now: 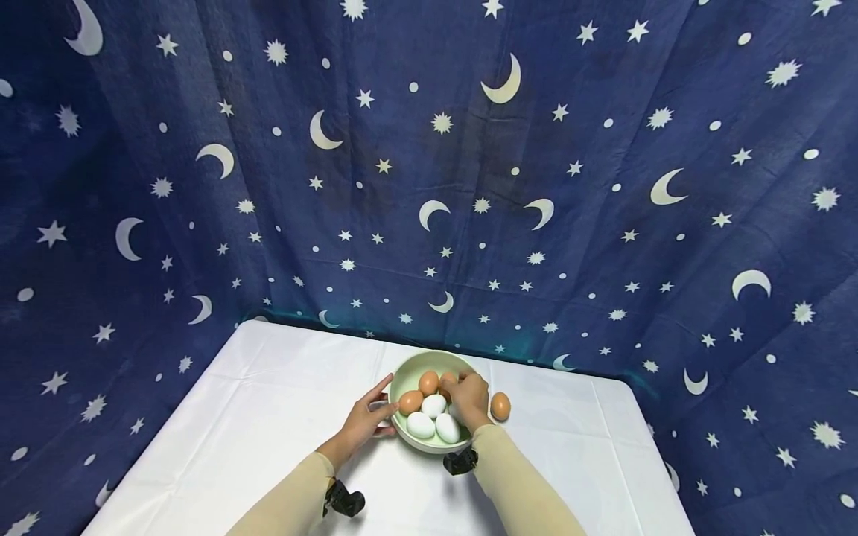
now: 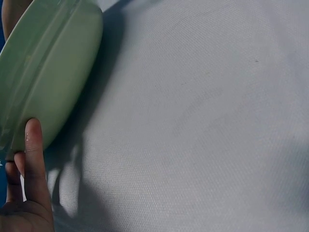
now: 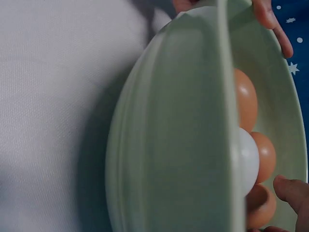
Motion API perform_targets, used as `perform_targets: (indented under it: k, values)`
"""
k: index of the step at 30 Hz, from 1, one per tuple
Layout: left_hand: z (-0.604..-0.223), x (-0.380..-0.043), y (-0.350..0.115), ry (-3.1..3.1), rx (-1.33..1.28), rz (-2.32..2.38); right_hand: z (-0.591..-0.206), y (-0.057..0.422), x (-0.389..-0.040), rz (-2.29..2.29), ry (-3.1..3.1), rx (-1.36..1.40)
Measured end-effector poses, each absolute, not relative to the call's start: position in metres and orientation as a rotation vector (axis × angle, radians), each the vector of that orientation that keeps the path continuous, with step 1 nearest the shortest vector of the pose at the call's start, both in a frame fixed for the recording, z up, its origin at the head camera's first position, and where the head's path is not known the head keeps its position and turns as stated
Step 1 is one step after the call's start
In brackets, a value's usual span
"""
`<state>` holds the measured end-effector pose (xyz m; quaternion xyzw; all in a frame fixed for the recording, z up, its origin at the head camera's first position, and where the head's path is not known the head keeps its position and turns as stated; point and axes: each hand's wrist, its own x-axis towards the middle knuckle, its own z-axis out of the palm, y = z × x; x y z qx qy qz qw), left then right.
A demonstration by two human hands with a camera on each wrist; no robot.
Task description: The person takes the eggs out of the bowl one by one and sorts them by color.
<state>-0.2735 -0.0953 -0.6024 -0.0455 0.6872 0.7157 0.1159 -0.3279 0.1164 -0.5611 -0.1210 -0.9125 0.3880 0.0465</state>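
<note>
A pale green bowl [image 1: 434,449] holds several brown and white eggs. My left hand [image 1: 365,418] holds its left side, with the thumb over the rim and fingers along the outer wall, as the left wrist view shows. My right hand [image 1: 471,398] reaches over the right rim into the bowl. Beneath its fingers is a brown egg [image 3: 263,215]; the thumb [image 3: 292,191] stands slightly apart from that egg in the right wrist view. Two more brown eggs and three white eggs, among them a white egg [image 1: 433,406], lie close together beside it.
One brown egg [image 1: 500,406] lies on the white tablecloth [image 1: 570,454] just right of the bowl. Behind the table's far edge hangs a dark blue curtain [image 1: 402,186] with moons and stars. Black devices [image 1: 345,499] are strapped at both wrists.
</note>
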Motion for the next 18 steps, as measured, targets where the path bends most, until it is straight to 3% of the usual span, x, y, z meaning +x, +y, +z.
perform_targets:
  k: [18]
  values:
    - [-0.6008,-0.2732,-0.0936,2.02,-0.125,2.098,-0.5684,0.1153,-0.329,1.129,-2.785,-0.338]
